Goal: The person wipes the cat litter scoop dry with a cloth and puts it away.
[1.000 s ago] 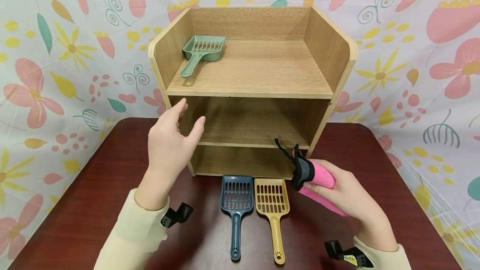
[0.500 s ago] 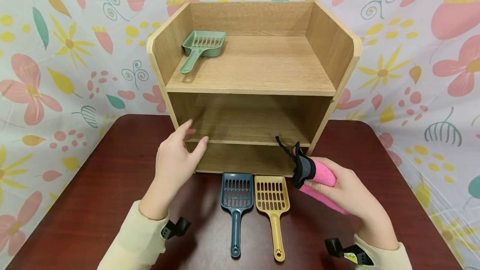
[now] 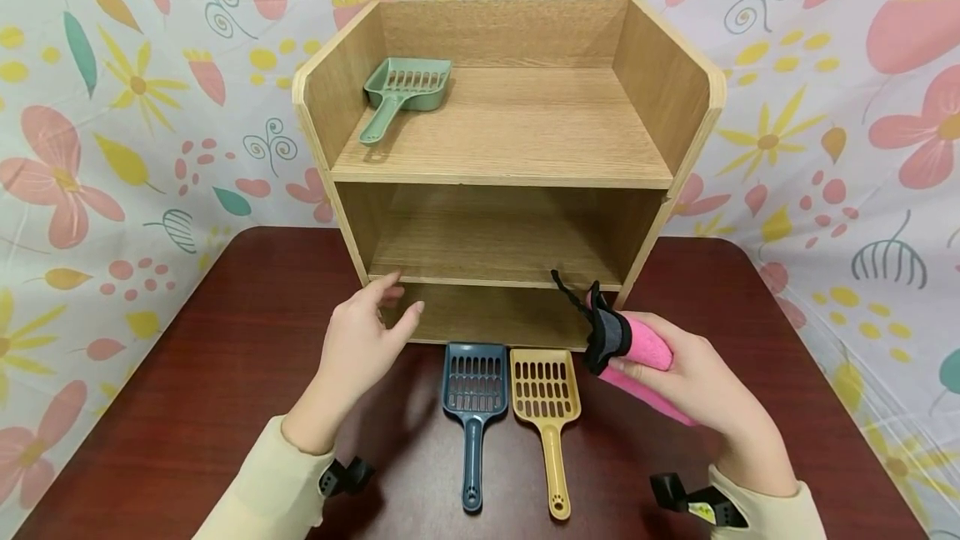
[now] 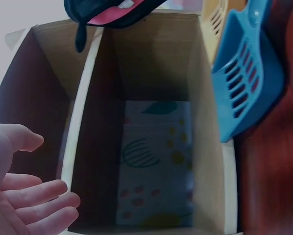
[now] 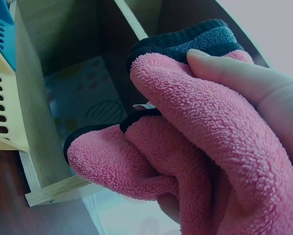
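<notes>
Head view: right hand grips the pink cloth at five o'clock of the shelf unit; its loose cord could, I judge, snag on the unit. Left hand, apart at half past seven, holds nothing.

Left wrist view: fingers extend from eight o'clock; contact unclear.

Right wrist view: thumb at two o'clock; loose folds might slip.

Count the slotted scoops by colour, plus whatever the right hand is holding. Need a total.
Green scoop: 1, on top of the shelf unit
Blue scoop: 1, in front of the unit
Yellow scoop: 1, beside the blue one
Pink cloth with dark trim: 1, gripped by the right hand
Total: 4
</notes>
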`<state>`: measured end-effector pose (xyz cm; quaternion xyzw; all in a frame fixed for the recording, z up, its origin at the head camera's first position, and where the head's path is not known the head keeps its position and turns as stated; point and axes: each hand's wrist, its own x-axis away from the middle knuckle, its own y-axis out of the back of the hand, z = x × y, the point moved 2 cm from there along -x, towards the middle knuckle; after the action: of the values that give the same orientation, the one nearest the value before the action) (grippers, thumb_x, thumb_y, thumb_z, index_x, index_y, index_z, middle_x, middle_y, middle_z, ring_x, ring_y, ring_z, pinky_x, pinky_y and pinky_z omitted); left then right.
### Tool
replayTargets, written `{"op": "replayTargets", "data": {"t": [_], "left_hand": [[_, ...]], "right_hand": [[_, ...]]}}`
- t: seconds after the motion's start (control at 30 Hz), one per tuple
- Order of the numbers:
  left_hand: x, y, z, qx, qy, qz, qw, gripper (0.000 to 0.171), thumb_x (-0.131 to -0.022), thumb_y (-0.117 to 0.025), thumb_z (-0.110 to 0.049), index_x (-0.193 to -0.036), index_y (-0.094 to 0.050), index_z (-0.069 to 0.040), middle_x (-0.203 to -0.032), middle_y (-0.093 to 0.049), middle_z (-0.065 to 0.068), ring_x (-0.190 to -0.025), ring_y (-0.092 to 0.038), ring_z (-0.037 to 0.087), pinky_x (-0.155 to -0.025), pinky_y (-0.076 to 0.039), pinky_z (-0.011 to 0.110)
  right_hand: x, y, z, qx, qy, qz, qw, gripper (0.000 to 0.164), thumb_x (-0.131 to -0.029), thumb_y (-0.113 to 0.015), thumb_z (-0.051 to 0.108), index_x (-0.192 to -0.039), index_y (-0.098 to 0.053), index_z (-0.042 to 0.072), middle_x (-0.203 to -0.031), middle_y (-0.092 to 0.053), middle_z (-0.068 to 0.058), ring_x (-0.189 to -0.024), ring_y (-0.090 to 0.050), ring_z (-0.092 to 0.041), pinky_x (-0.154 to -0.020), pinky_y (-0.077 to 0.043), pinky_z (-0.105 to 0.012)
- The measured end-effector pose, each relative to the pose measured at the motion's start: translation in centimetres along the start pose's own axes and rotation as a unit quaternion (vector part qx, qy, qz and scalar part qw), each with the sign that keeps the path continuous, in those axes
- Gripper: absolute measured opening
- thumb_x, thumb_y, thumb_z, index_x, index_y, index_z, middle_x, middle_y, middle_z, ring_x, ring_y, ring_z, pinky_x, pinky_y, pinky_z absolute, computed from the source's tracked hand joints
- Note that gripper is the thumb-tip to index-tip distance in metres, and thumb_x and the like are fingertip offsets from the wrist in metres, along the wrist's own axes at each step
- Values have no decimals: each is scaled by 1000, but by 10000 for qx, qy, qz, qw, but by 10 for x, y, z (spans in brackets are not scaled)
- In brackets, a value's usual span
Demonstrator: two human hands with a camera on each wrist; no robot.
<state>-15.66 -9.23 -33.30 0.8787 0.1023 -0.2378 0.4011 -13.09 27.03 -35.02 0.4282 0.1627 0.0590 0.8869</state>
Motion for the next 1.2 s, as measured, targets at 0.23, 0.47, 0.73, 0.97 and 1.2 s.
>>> {"op": "replayTargets", "data": {"t": [0.23,0.47,0.73,0.97,1.2], "left_hand": [[7,-7,5,-26,48,308,9995,43,-82,-70,-27,-118,-64,-6,-96,-73,7,-72,-66,15,-64,-51,33],[13,-19,17,470,390,1003,9931,43,-82,-71,-24,-119,-62,-3,-97,-72,12,-72,-70,19,-65,-55,35],[24,-34,35,1290,1170,1925,9657,44,-84,-70,-22,-121,-60,-1,-100,-71,11,-83,-70,17,-69,-55,28],[38,-46,45,1880,1639,2463,9365,47,-84,-69,-21,-121,-57,5,-96,-71,9,-81,-68,15,-68,-54,25],[53,-55,49,2672,2142,2949,8921,50,-86,-66,-19,-119,-52,16,-95,-70,23,-79,-69,27,-66,-57,37]], "right_hand": [[-1,0,-1,-24,16,-6,10000,46,-80,-76,30,-122,-57,29,-101,-68,7,-84,-58,-1,-72,-47,-22],[-1,0,-1,-30,41,28,10000,47,-80,-75,30,-124,-56,29,-103,-67,6,-85,-58,-1,-71,-47,-22],[-1,0,-2,-40,-4,90,10000,49,-80,-75,31,-125,-56,28,-104,-67,7,-86,-58,-2,-72,-48,-23],[-2,0,-3,10,-36,110,9999,49,-80,-75,31,-125,-56,28,-104,-67,7,-86,-58,-3,-72,-48,-24],[-2,0,-3,-5,-11,116,9999,48,-80,-76,32,-123,-56,28,-103,-67,8,-85,-58,-2,-73,-48,-23]]}}
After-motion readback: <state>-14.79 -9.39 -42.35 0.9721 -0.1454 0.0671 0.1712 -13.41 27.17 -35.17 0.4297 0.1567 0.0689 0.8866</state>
